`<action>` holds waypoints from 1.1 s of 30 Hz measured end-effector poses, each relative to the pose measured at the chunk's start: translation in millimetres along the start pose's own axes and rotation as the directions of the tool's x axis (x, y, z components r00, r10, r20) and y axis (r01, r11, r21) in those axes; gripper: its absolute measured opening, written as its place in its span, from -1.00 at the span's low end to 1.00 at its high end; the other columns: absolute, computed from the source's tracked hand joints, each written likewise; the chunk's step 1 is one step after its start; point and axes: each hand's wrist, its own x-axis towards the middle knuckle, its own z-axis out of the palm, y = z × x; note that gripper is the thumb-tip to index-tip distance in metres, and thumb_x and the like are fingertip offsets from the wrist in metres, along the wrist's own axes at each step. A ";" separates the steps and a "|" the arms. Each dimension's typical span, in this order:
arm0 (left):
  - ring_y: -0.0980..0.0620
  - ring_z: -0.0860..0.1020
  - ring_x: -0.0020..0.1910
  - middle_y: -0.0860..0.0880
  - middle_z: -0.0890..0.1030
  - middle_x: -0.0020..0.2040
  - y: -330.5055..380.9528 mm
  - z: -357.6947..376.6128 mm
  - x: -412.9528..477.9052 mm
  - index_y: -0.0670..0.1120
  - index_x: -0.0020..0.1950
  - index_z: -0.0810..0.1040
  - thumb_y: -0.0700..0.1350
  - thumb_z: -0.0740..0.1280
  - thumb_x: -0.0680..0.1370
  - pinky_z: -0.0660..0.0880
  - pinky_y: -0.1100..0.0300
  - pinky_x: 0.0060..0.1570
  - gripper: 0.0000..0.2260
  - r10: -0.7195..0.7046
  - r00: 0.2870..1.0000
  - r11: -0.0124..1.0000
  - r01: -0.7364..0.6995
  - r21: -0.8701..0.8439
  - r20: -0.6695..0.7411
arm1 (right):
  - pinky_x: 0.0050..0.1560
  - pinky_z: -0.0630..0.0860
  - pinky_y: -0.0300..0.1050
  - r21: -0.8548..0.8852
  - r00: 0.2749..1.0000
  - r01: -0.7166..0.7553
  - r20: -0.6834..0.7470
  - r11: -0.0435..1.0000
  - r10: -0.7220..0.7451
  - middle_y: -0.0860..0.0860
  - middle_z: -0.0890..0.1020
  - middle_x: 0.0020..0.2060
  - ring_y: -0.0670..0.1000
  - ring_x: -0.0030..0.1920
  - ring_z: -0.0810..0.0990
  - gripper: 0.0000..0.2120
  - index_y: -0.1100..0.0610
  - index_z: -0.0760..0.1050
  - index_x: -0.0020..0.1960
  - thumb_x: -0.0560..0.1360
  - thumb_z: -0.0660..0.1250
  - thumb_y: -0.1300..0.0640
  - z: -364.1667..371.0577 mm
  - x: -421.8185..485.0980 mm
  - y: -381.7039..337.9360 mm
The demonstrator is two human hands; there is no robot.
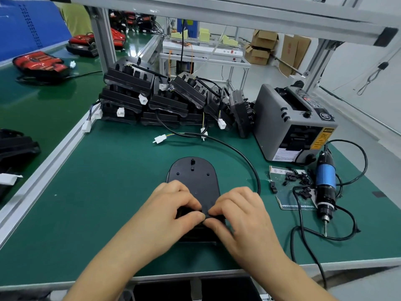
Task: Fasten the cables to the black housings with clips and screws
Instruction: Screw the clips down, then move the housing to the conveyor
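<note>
Black housing (192,181), the one being worked on, lies flat on the green bench (97,192), which spreads out on every side of it. Beyond the housing's far end sits a stack of housings (152,101) with white-plugged leads hanging out. To the housing's far right stands a grey tape dispenser (290,122). Right of the housing lies an electric screwdriver (324,183), with no hand on it. A black cable (243,157) arcs from beyond the housing round its right side toward its near end, where the hands hide it.

Left hand (171,205) and right hand (240,211) meet over the housing's near end. The fingers of both are curled narrow, thumb and forefinger tips pinching a small black piece that looks like a clip (206,214). Loose clips (297,177) lie on a card between the housing and the screwdriver.

I judge the step in hand to be seating the clip over the cable, before any screw goes in. Whether it sits fully home cannot be told, since the fingers cover it. The next move likely calls for the left hand to hold the clip down while the right reaches for the screwdriver. I cannot make out any screws.
</note>
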 end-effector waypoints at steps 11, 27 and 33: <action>0.34 0.39 0.04 0.35 0.50 -0.08 2.0 12.0 -3.4 0.20 -0.30 0.61 0.02 0.47 0.32 0.21 0.59 -0.10 -0.93 -0.104 0.982 0.990 0.088 -0.109 -0.158 | -0.12 0.33 -0.13 0.061 0.997 -0.049 0.060 0.997 0.046 -0.12 0.59 -0.25 -0.01 -0.13 0.51 -0.75 0.07 0.58 -0.22 0.42 0.32 -0.10 -0.8 2.2 4.8; 0.38 0.33 0.15 0.20 0.56 0.00 3.1 16.1 -4.8 0.04 -0.30 0.65 -0.10 0.51 0.36 0.19 0.64 -0.05 -0.92 -0.216 0.967 0.945 0.172 -0.276 -0.135 | -0.11 0.32 -0.11 0.101 1.000 -0.006 -0.016 0.995 0.008 -0.11 0.60 -0.20 -0.04 -0.10 0.47 -0.81 0.09 0.59 -0.20 0.45 0.34 -0.03 3.1 -1.8 7.3; 0.35 0.39 0.07 0.24 0.58 -0.12 4.1 18.0 -6.1 0.02 -0.36 0.65 -0.13 0.51 0.35 0.22 0.61 -0.11 -0.89 -0.227 0.961 0.933 0.169 -0.317 -0.156 | -0.01 0.39 -0.09 0.181 0.985 -0.079 0.166 0.980 0.049 -0.12 0.61 -0.16 -0.05 -0.04 0.49 -0.77 0.06 0.61 -0.14 0.43 0.32 -0.09 -5.6 4.9 9.7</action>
